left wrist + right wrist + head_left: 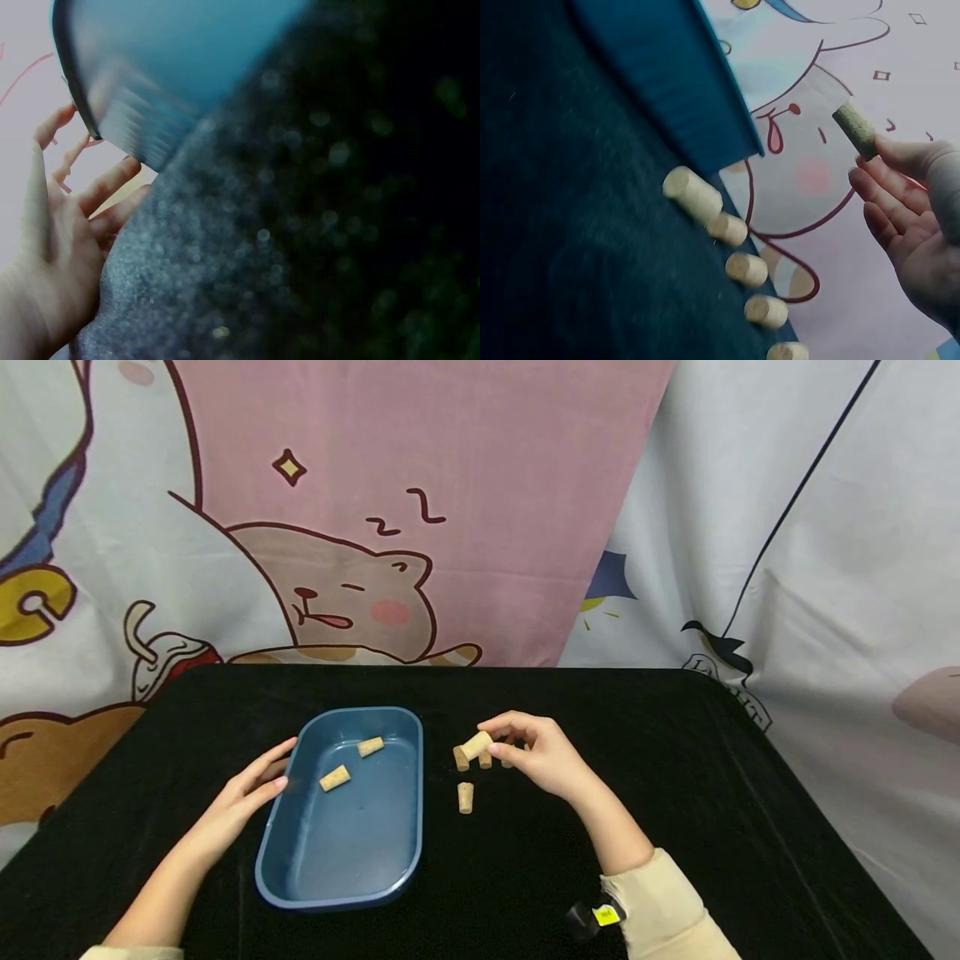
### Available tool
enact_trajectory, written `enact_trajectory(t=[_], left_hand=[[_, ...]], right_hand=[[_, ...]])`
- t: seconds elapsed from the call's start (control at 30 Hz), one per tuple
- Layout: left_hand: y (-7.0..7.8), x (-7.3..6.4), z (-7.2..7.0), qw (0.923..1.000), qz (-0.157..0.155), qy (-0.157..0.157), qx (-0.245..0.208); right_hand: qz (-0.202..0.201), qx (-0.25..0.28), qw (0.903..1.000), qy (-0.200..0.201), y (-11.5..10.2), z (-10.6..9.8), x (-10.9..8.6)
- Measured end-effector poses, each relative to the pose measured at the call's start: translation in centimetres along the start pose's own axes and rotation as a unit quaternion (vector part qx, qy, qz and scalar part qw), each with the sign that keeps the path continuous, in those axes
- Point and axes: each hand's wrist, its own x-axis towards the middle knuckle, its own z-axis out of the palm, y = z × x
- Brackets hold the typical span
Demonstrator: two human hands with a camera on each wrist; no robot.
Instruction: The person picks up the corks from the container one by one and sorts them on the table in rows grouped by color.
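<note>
A blue plastic tub [345,852] stands on the black cloth, and two corks lie inside it, an upper cork [371,747] and a lower cork [334,778]. My left hand [243,793] touches the tub's left rim with its fingers spread and fairly straight. To the right of the tub, my right hand [536,752] pinches a cork [854,129] between thumb and fingers, lifted above the cloth. Below it, a cork [466,798] sits nearest me, with several more corks [747,269] in a row behind it. The right hand partly hides that row in the head view.
Black cloth [675,793] covers the table. Behind its far edge hangs a printed curtain [510,460] with cartoon animals. A small black object with a yellow label [606,915] is by the right sleeve [667,902].
</note>
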Motion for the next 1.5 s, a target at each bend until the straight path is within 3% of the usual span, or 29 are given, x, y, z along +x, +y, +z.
enact_trajectory(t=[0.13,0.23,0.5,0.8,1.13,1.37,1.5], left_hand=[[-0.1,0.0,0.1,1.0000,-0.002,0.001,0.001],[-0.2,0.0,0.1,1.0000,-0.002,0.001,0.001],[-0.4,0.0,-0.3,0.9999,0.012,0.002,0.007],[-0.2,0.0,-0.2,0.9999,0.011,0.002,0.006],[0.0,0.0,-0.1,1.0000,0.009,-0.001,-0.001],[-0.2,-0.1,-0.4,0.9999,0.013,0.001,0.002],[-0.1,0.0,-0.2,0.9999,0.010,-0.003,0.001]], right_hand=[[0.016,-0.010,0.9997,-0.016,-1.0,-0.3,-0.7],[0.029,-0.008,0.9991,-0.029,-0.4,-0.3,-0.9],[0.038,-0.008,0.9975,-0.060,4.6,-0.1,-0.7],[0.051,-0.017,0.9927,-0.108,6.9,-0.1,-1.2],[0.055,-0.038,0.9871,-0.146,8.2,0.5,-1.4],[0.034,-0.039,0.9860,-0.158,8.6,0.9,-1.3],[0.048,-0.048,0.9850,-0.158,8.5,1.0,-1.3]])
